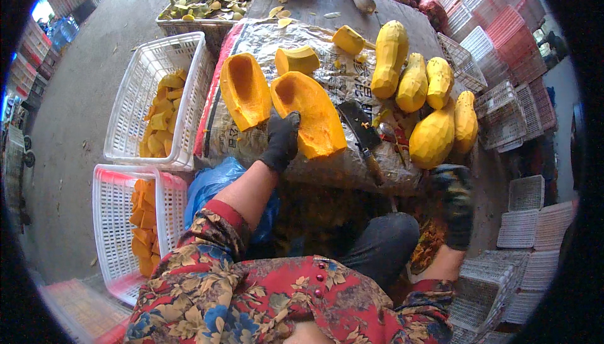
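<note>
My left hand (282, 137), in a black glove, grips the lower left edge of a hollowed pumpkin half (318, 120) on the sack-covered table. Beside it rests a second scooped-out pumpkin half (242, 95). Farther back are two smaller cut pumpkin pieces, one (297, 60) behind the halves and one (348, 40) to the right. A dark-bladed cleaver (358, 124) lies right of the held half, with a metal spoon (388, 132) close by. Low on the right, my right hand (454, 208), in a dark patterned glove, is smeared by motion, its fingers unclear, above orange pulp (429, 243).
Several peeled whole pumpkins (434, 135) stand at the table's right. To the left are a white crate (119, 117) of yellow chunks and a pink-and-white crate (113, 231) of orange blocks. A crate (189, 27) of peelings sits behind. Stacked crates (503, 42) line the right.
</note>
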A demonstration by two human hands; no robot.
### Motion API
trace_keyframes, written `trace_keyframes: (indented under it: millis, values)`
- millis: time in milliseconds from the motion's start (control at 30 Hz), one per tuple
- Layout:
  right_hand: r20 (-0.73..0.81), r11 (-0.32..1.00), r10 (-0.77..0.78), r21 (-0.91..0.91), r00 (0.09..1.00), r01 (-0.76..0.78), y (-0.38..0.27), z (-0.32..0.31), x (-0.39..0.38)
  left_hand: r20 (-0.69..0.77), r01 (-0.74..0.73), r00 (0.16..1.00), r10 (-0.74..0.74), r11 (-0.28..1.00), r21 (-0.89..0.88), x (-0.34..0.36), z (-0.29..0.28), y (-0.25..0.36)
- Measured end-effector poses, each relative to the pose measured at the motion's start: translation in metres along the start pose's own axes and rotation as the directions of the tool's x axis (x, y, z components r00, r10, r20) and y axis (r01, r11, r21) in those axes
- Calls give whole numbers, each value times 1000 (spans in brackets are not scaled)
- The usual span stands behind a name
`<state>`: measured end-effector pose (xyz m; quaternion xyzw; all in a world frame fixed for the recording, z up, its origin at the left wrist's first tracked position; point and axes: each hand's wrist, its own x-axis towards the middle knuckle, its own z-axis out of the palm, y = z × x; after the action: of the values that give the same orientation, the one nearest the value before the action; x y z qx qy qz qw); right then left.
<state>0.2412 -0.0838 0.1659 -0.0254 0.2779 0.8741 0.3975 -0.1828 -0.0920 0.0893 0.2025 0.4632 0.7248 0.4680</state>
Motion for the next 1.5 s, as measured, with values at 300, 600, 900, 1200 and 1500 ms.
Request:
trace_keyframes:
  millis: [300, 600, 900, 1200, 1500]
  values:
    - [520, -955, -262, -18, 813, -297, 28, -40, 50, 116, 188, 978, -175, 977, -105, -9, 0, -19]
    - [183, -807, -506, 243, 843, -537, 33, -106, 166, 119, 234, 967, -225, 969, -73, -12, -2, -11]
    - [232, -297, -478, -950, 847, 92, 71, -94, 78, 132, 301, 953, -274, 915, -270, -3, -9, -16]
    - [422, -982, 145, 174, 895, 77, 159, -77, -12, 174, 455, 891, -420, 818, -352, -7, -10, -16]
    - [411, -997, -10, -70, 912, 21, 205, -78, 4, 274, 496, 845, -460, 864, -80, -6, -28, -34]
